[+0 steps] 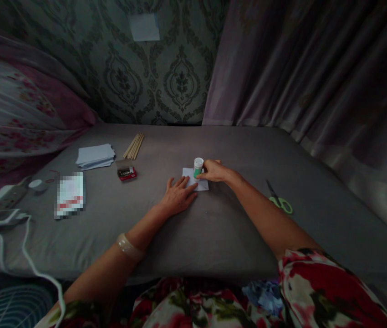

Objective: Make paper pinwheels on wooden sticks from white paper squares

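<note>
"Where's the tube point(198, 169)?"

"Over the paper point(203, 186), one o'clock from the left hand point(179, 197), flat and empty — right hand point(214, 171)'s grip closed round it."

"Handling?"

"Probably light, stiff — hold its sides."

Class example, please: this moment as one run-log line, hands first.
left hand: spread on paper | right hand: holding tube | left side: red box, sticks | right side: scissors

Grey surface point(214, 241): white paper point(202, 186), paper stack point(95, 156), sticks point(134, 146), red box point(127, 174), scissors point(275, 198).
</note>
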`<state>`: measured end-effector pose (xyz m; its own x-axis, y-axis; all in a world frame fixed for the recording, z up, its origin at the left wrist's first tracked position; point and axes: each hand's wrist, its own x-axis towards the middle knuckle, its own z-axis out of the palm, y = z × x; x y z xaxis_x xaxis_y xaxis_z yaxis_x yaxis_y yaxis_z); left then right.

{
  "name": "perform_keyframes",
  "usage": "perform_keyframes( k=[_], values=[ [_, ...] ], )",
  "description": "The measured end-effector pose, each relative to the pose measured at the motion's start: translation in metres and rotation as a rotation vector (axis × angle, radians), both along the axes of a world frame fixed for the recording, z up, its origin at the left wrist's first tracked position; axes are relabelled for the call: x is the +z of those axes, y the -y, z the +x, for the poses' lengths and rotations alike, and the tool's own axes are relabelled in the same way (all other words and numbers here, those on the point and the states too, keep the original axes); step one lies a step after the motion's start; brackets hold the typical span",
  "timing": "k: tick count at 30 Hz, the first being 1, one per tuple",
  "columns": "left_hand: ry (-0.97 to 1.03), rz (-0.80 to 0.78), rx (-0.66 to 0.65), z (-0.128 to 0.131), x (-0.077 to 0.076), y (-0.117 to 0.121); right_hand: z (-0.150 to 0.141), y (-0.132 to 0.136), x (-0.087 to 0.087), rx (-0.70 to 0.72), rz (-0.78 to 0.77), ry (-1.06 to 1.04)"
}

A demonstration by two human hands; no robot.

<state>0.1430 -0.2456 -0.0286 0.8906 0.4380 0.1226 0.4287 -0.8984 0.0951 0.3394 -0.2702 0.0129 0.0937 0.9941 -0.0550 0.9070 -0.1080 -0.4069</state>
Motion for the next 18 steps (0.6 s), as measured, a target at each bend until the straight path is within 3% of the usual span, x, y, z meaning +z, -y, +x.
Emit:
perform_keyframes(
  k=[4, 8, 11, 15, 18],
  values=[
    [0.003, 0.015, -0.056, 0.000, 0.006, -0.005, 0.006, -0.003, 0.000, 0.077, -0.029, -0.086],
    [0.019, 0.027, -0.082, 0.000, 0.008, -0.007, 0.004, -0.001, -0.008, 0.017, 0.076, -0.050],
    [0.037, 0.021, -0.079, 0.000, 0.005, -0.008, 0.001, 0.000, -0.020, -0.123, 0.232, -0.162],
    [0.030, 0.021, -0.092, -0.003, -0.001, -0.011, 0.003, 0.001, -0.033, -0.417, 0.468, -0.401],
    [0.013, 0.027, -0.095, -0.004, -0.005, -0.013, 0.005, 0.004, -0.036, -0.482, 0.518, -0.432]
  ],
)
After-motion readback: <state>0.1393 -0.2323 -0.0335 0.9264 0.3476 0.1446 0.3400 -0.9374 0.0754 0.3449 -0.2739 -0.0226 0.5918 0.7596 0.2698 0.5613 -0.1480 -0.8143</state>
